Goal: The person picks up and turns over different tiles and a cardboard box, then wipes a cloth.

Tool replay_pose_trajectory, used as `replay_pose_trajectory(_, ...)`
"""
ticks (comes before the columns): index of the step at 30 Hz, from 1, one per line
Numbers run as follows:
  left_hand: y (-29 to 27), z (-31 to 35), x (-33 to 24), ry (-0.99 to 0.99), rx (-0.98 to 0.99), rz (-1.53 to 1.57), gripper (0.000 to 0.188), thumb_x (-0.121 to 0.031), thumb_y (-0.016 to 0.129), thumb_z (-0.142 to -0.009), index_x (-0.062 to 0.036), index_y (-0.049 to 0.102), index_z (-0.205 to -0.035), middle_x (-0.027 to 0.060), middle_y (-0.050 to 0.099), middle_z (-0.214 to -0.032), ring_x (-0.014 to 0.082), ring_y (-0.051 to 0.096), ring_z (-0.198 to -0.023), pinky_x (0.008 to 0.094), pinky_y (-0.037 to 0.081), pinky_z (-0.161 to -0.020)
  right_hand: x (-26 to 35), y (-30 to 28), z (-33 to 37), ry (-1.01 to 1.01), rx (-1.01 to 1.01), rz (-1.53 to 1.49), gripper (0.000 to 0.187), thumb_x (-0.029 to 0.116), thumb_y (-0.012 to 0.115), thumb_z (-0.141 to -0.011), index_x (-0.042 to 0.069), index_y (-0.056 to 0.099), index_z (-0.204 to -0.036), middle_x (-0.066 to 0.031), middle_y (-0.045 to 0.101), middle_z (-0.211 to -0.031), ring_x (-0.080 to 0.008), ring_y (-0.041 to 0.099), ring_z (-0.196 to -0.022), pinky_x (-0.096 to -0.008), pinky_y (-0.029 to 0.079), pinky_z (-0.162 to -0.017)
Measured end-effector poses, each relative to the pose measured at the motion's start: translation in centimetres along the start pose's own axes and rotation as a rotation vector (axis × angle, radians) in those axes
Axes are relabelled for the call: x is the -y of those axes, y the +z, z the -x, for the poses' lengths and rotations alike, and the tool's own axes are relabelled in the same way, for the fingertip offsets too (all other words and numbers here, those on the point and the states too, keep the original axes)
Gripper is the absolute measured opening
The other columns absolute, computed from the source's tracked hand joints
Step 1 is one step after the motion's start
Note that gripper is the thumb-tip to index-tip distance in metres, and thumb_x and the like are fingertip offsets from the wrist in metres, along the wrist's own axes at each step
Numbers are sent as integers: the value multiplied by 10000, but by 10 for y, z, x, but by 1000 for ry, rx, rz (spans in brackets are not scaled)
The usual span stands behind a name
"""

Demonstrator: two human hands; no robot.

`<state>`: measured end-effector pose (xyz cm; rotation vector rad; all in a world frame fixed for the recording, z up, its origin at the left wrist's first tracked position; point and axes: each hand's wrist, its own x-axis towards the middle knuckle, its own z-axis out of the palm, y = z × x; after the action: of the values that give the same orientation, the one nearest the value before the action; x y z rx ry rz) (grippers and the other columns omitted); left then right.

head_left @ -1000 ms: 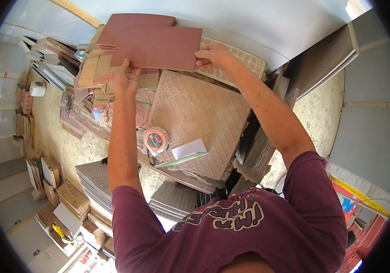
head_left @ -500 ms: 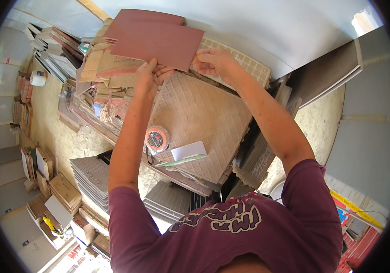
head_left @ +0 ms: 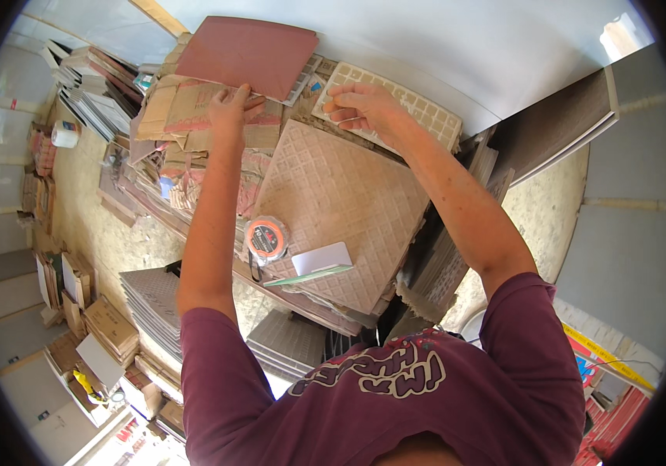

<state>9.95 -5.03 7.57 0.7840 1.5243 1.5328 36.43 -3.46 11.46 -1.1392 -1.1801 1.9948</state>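
Note:
A dark red tile (head_left: 248, 54) lies at the far end, over a grey gridded piece (head_left: 302, 84). My left hand (head_left: 230, 109) is at its near edge, fingers apart, thumb touching the edge. My right hand (head_left: 368, 110) hovers open with curved fingers over a beige tile with a raised grid (head_left: 426, 113), holding nothing. Torn cardboard (head_left: 189, 109) lies beside the left hand. Nearer me, a large brown tile with a ribbed back (head_left: 341, 194) bears an orange and grey tape measure (head_left: 268, 238) and a white flat piece with a green-edged strip (head_left: 321, 260).
A pale wall panel (head_left: 457, 46) rises behind the stack. Dark boards (head_left: 550, 128) lean at the right. Stacked grey tiles (head_left: 150, 307) stand on the floor at left, with cardboard boxes (head_left: 108, 326) beyond. A white roll (head_left: 65, 133) stands at far left.
The front red tile has moved back and left, now lining up over the other one. My right hand has come off it; my left hand has shifted left and slightly farther away.

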Motion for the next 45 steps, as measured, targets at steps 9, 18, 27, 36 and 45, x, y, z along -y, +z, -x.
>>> replay_pose_trajectory(9,32,39,3,651,-43,-1092,885,-448,759,-671,-96,373,-1385,337,165,-1430,489,179,-1323,526,271,-1049,-2,-2,-3,-2,-10,32,266,181,585,-854,31,589,-1073,-49,668,-909,-107,616,-778,-263,508,-713)
replay_pose_trajectory(18,19,13,14,755,-43,-1149,857,-470,746,-671,-113,405,-1371,352,184,-1423,525,180,-1312,546,269,-1041,2,0,1,-19,-28,73,255,174,571,-858,32,598,-1068,-51,667,-914,-104,612,-779,-253,503,-697)
replay_pose_trajectory(27,15,-11,6,674,12,-1176,894,-533,731,-654,-130,397,-1379,351,175,-1429,524,160,-1322,551,229,-1058,5,1,2,-11,-26,101,232,182,565,-886,44,595,-1070,-48,661,-945,-93,600,-786,-251,499,-715)
replay_pose_trajectory(36,12,-26,2,642,73,-1144,920,-584,723,-644,-111,408,-1368,356,188,-1419,529,145,-1322,556,196,-1070,4,0,0,-42,-26,112,274,200,567,-880,36,592,-1099,-59,664,-956,-99,603,-793,-256,498,-712)
replay_pose_trajectory(45,41,108,-110,672,123,-283,283,-246,563,-913,15,634,-998,90,600,-850,148,551,-775,269,437,-703,13,-16,-1,-276,-267,104,283,227,529,-908,50,600,-1118,-66,676,-954,-113,621,-789,-254,506,-720)
